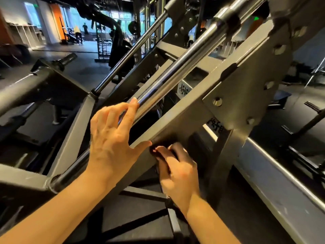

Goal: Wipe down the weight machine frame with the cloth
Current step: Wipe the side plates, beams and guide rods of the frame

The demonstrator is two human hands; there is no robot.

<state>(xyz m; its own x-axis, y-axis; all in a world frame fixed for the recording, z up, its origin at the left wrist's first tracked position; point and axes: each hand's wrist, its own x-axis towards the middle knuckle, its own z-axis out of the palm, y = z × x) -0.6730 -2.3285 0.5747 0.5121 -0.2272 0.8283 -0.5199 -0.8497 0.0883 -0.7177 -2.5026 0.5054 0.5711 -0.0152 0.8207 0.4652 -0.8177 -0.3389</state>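
Fingers point(131, 106) of the left hand point(109, 138) are spread loose, index tip on the polished chrome rod point(175, 74), thumb against the edge of the matte grey frame beam point(177, 123). Right hand point(175, 171) has its fingers point(165, 154) curled round a dark cloth point(158, 143), pressed to the beam's lower face just beside that thumb. Motion blur smears the cloth, so its shape is unreadable. Bolted steel plate point(246, 81) sits further up the beam. Both forearms are cut off at the bottom edge. Dark rubbery floor point(88, 67) below; bright windows point(77, 16) and an orange wall panel point(59, 20) far back.
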